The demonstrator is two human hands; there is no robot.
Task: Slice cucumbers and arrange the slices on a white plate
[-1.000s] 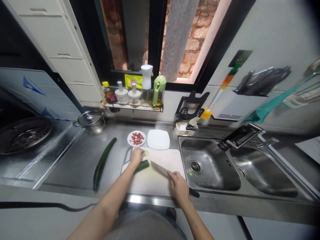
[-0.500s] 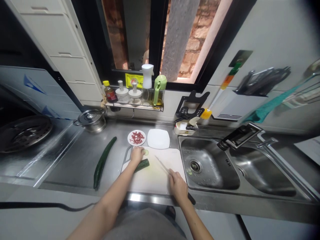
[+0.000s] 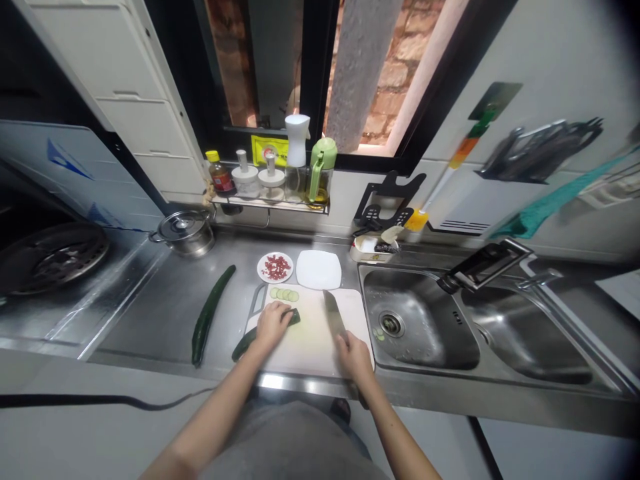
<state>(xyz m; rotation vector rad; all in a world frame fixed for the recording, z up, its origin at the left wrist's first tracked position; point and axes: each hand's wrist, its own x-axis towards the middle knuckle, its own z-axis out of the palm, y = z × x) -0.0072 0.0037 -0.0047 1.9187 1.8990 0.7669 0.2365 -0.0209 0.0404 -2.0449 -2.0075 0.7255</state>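
Note:
My left hand (image 3: 273, 325) is closed over a cut cucumber (image 3: 243, 343), which lies slantwise across the left part of the white cutting board (image 3: 310, 353). In my right hand (image 3: 356, 357) is a kitchen knife (image 3: 334, 316), its blade pointing away from me over the right half of the board, apart from the cucumber. Several pale cucumber slices (image 3: 285, 294) lie in an overlapping row at the board's far left. Beyond the board stand a plate of chopped red pieces (image 3: 275, 267) and a white square plate (image 3: 319, 269).
A whole cucumber (image 3: 213, 317) lies left of the board. Farther back is a lidded steel pot (image 3: 184, 233). The double sink (image 3: 420, 320) borders the board on the right, with its faucet (image 3: 540, 279) behind. A condiment rack (image 3: 270, 203) hangs above the counter.
My left hand has come back from the slices onto the cucumber, leaving the row of slices uncovered. The knife has turned, so its blade now shows broad side up.

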